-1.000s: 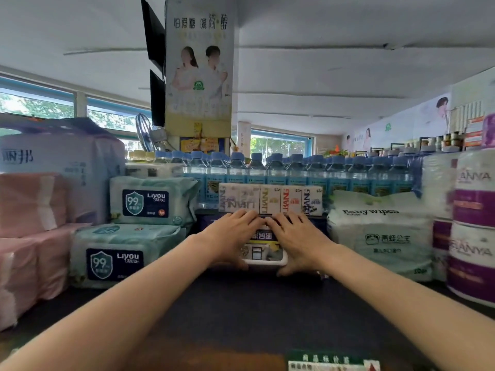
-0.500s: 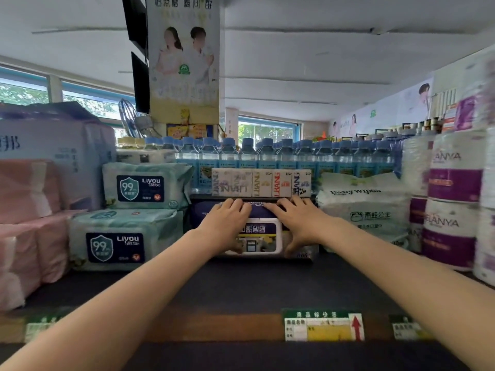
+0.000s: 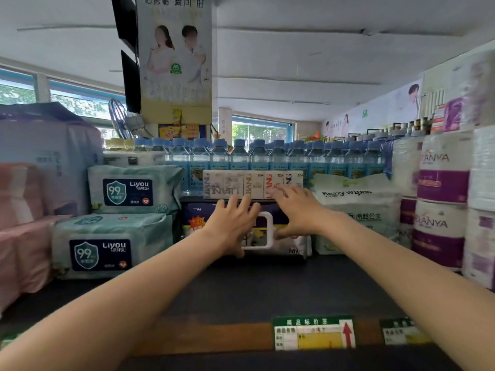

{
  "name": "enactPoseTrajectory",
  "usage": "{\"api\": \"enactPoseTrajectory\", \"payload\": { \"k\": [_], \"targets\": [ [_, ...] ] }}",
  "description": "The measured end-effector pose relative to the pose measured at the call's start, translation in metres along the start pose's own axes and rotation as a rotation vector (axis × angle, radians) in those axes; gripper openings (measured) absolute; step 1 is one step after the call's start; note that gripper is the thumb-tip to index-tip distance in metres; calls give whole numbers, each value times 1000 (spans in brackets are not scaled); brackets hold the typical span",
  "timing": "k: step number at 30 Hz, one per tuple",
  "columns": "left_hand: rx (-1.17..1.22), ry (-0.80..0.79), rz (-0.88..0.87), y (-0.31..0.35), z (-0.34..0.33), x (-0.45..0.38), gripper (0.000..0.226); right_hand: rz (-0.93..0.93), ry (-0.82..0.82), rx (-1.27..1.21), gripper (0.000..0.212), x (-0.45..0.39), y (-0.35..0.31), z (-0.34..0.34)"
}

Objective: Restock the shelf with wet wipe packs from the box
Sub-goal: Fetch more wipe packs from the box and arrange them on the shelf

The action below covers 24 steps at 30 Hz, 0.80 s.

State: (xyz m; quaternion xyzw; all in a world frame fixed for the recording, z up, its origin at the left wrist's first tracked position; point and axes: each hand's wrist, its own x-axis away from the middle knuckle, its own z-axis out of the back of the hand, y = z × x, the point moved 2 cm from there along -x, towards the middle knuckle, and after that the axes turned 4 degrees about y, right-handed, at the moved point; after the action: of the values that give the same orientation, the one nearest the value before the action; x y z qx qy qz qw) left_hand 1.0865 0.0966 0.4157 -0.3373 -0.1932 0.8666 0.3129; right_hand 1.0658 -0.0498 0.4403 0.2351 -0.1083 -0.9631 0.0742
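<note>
A dark blue wet wipe pack [image 3: 284, 247] with a white flip lid stands at the back middle of the dark shelf [image 3: 241, 293], under a row of small cartons. My left hand [image 3: 231, 226] lies flat on the pack's front, fingers straight, covering the left part of the lid. My right hand [image 3: 297, 210] has its fingers spread over the pack's upper right edge, fingertips reaching the cartons [image 3: 241, 184], thumb down on the front. The supply box is out of view.
Two teal Liyou wipe packs [image 3: 112, 245] are stacked to the left, beside pink packs [image 3: 18, 236]. A white baby wipes pack [image 3: 356, 210] and purple-banded paper rolls [image 3: 442, 199] stand at the right. Water bottles [image 3: 267, 156] line the back. A price tag [image 3: 313, 333] marks the shelf's front edge.
The view has drawn back from the shelf, and its front edge with the price tags now shows. Both hands stay on the dark pack; my right hand's fingers have risen toward the cartons.
</note>
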Motion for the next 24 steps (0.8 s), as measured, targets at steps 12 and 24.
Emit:
{"api": "enactPoseTrajectory", "payload": {
  "k": [12,24],
  "targets": [
    [1957,370,1022,-54,57,-21,78,-290,219,-1033,92,14,-12,85],
    [2331,2,1405,-4,16,-7,15,95,-297,-543,79,-54,-3,69]
  ]
}}
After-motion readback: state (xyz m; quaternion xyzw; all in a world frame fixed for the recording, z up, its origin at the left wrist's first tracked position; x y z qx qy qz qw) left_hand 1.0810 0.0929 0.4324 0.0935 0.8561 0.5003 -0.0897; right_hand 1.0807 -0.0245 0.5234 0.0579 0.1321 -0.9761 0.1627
